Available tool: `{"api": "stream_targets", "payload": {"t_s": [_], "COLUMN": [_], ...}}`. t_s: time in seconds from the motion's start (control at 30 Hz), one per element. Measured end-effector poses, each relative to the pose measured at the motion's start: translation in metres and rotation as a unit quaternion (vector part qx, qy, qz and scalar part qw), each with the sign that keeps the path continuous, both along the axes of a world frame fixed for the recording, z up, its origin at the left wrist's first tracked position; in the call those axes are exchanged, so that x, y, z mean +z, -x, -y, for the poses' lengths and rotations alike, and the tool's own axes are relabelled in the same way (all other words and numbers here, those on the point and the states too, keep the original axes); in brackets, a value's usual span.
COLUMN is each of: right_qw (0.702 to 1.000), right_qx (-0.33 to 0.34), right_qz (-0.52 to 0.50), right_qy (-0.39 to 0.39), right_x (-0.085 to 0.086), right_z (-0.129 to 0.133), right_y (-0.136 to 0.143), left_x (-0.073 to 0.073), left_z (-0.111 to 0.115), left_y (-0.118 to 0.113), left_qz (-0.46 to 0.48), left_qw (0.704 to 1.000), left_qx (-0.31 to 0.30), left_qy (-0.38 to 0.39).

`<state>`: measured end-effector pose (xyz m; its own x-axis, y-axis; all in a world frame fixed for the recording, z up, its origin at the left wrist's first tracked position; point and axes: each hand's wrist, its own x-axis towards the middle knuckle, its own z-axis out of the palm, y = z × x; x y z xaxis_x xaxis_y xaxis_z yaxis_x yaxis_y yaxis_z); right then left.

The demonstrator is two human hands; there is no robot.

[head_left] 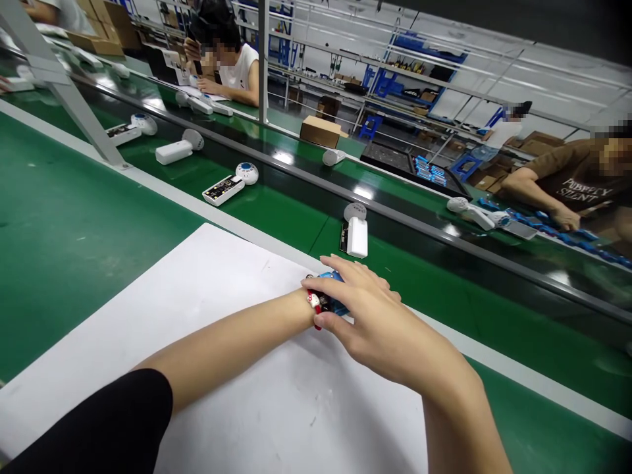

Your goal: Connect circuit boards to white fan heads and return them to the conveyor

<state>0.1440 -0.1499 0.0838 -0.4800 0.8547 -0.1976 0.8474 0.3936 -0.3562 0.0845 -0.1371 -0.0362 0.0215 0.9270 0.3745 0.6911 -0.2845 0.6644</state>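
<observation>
My left arm reaches in from the lower left over a white sheet, with a red bracelet bearing a small white figure (314, 301) at the wrist. Just past the bracelet is a shiny blue-and-black item (338, 304), partly covered; its kind I cannot make out. My right hand (363, 296) lies across it from the right, thumb and fingers curved around it beside the left wrist. The fingers of my left hand are hidden behind my right hand. Nearest beyond the hands stands a white handheld device (357, 237) with a round grey head and a dark circuit board at its side.
The white sheet (207, 289) covers the green bench. Along the conveyor (286, 204) lie another device with its board exposed (224, 189) and a closed white one (175, 152). A metal post (74, 99) rises at left. Co-workers sit across the line, near blue parts (553, 227).
</observation>
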Motion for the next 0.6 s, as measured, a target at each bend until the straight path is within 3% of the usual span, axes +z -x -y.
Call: {"api": "stream_targets", "payload": {"t_s": [0.13,0.33,0.5,0.6], "right_qw": [0.999,0.997,0.997,0.999], "right_qx": [-0.011,-0.015,-0.036,-0.024], "right_qz": [0.029,0.059,0.062,0.024], "right_qy": [0.020,0.042,0.030,-0.001], "right_x": [0.003,0.004,0.004,0.002], "right_z": [0.003,0.005,0.006,0.005], "right_y": [0.001,0.009,0.015,0.008], "left_x": [0.002,0.023,0.036,0.048], "left_z": [0.009,0.006,0.008,-0.007], "left_y": [0.010,-0.010,-0.010,-0.002], "left_qz": [-0.105,-0.229,-0.234,-0.181], "left_qw": [0.994,0.967,0.963,0.976], "left_qx": [-0.020,-0.026,-0.010,-0.019], "left_qy": [0.030,0.106,0.130,0.121]}}
